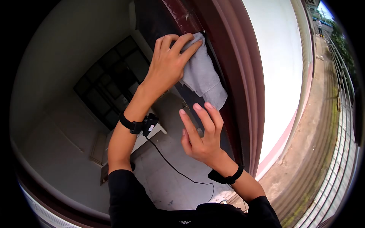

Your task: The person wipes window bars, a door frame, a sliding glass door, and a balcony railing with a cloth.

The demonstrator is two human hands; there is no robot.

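Note:
A light grey cloth (pixel 205 72) hangs against the edge of a dark door (pixel 182 17) beside a maroon frame (pixel 243 76). My left hand (pixel 169 57) grips the upper part of the cloth, its fingers bent over it and pressing it to the door edge. Below the cloth's lower end, my right hand (pixel 205 133) is raised with its fingers spread and slightly curled, holding nothing. Each wrist has a black strap; a small black device (pixel 150 123) sits on the left one, with a black cable running down from it.
Left of the door is a dim room with a dark-framed window (pixel 112 79), a white table (pixel 154 131) and a grey floor (pixel 163 171). At the right, a white wall (pixel 279 57) borders an outdoor walkway (pixel 304 140) with a metal railing (pixel 342 144). A distant person (pixel 319 26) stands there.

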